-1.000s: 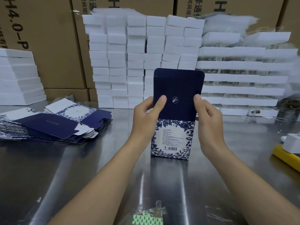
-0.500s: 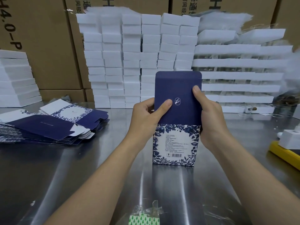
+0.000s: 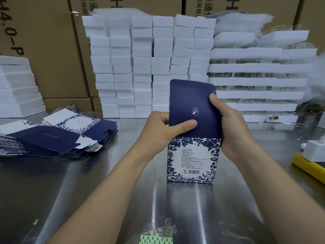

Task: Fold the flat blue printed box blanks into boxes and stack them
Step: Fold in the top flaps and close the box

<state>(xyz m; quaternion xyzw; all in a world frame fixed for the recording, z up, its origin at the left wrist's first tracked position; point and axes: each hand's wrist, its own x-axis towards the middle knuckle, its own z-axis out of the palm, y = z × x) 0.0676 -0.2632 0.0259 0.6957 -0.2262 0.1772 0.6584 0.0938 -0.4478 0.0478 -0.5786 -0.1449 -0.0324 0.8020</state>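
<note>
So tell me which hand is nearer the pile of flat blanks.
Left. The left hand grips the box on the side facing the flat blanks; the right hand is on the far side.

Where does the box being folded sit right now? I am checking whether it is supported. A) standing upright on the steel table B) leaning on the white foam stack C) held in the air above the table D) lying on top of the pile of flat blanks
A: the box stands upright with its bottom edge on the steel table, while the left hand and right hand grip its dark blue flap.
</note>
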